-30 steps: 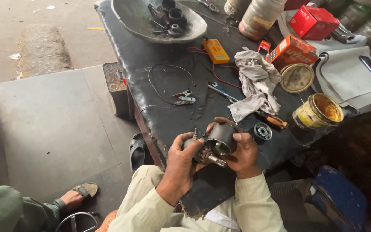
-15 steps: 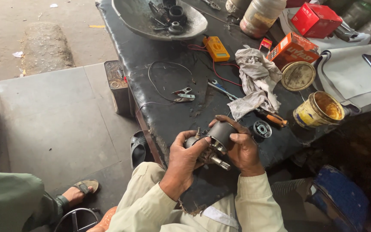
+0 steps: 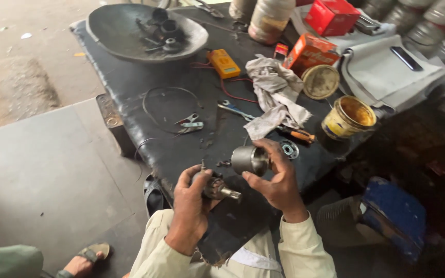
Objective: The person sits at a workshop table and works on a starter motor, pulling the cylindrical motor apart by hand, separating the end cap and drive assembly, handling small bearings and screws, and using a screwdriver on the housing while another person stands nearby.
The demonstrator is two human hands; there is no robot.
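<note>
Grey-metal rotor piece (image 3: pixel 215 188) is clamped in the left hand (image 3: pixel 191 206), its inner end hidden by the fingers. Right hand (image 3: pixel 276 180) grips a steel cylinder housing (image 3: pixel 250 159) above the black surface (image 3: pixel 181 149); its far side is unseen.

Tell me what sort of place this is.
Likely a roadside repair workshop: a black work table carries a yellow multimeter, a spanner and an open grease tin, while the hands hold small motor parts.

Red box (image 3: pixel 331 15), orange carton (image 3: pixel 310 51), perhaps cardboard
</note>
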